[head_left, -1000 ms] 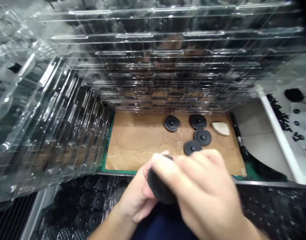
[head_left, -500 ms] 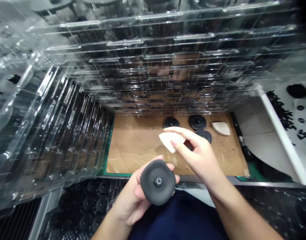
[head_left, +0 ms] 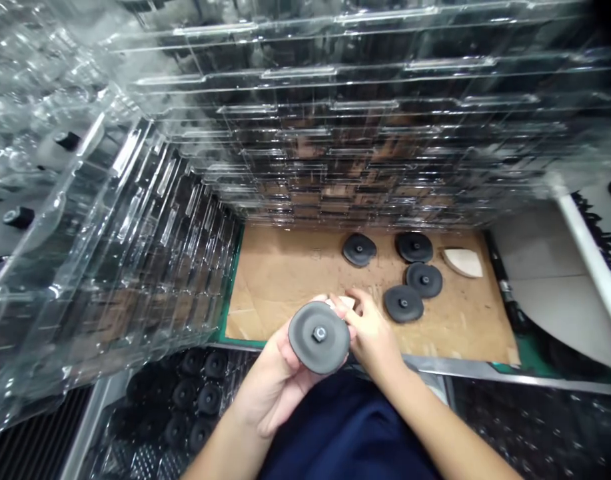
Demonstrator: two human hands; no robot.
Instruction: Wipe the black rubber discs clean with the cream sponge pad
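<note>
The left hand (head_left: pixel 278 383) grips a black disc (head_left: pixel 318 338) just over the near edge of the cardboard sheet (head_left: pixel 285 280), the right hand (head_left: pixel 374 337) pinching a small white piece (head_left: pixel 346 302) right behind it, while four more discs (head_left: pixel 404 303) and a white wedge (head_left: pixel 464 262) lie on the sheet's far right part.

From where I stand, nothing here can be read. No lettering, label or number shows on the black disc (head_left: pixel 318 337), the white piece (head_left: pixel 346 302) just behind it, the loose discs (head_left: pixel 404 303) on the cardboard (head_left: pixel 285 273), or the stacked clear trays (head_left: pixel 335 120).
</note>
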